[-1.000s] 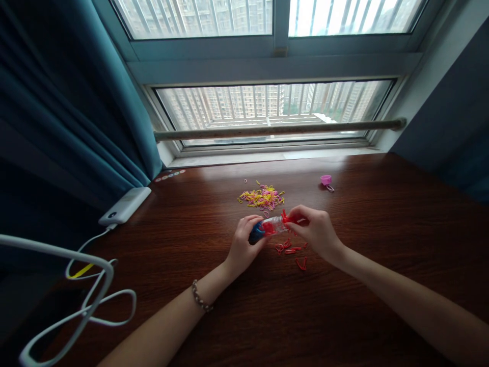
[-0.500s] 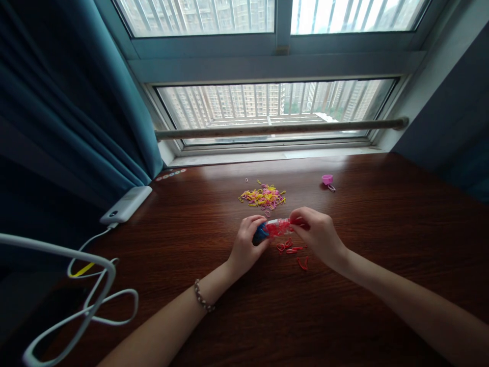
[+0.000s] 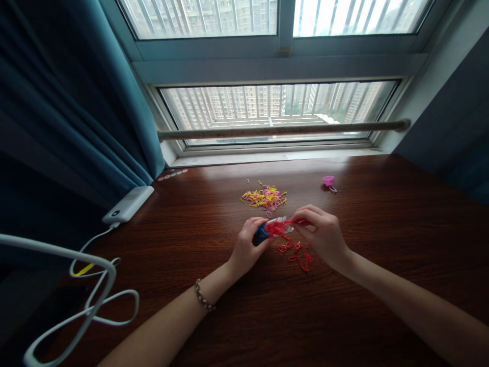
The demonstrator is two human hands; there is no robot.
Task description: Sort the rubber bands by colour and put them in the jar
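My left hand (image 3: 246, 247) is wrapped round the blue end of a small clear bottle (image 3: 281, 223), which lies on its side and is filled with red rubber bands. Its open end points right, towards my right hand (image 3: 324, 235). There my thumb and fingertips pinch a red rubber band (image 3: 289, 221) at the mouth. Below the bottle, several loose red rubber bands (image 3: 304, 262) lie on the brown table (image 3: 244, 326). Beyond my hands is a pile of yellow and pink rubber bands (image 3: 267, 195).
A small pink cup-shaped piece with a loop (image 3: 328, 180) sits at the back right. On the left, a white power bank (image 3: 129, 204) lies by the blue curtain (image 3: 130, 117), with a white cable (image 3: 109, 275) looping forward. A window stands behind the table.
More red bands lie loose under the bottle, spread differently from before. My right fingers have drawn back slightly from the bottle's mouth, while my left hand keeps its hold.
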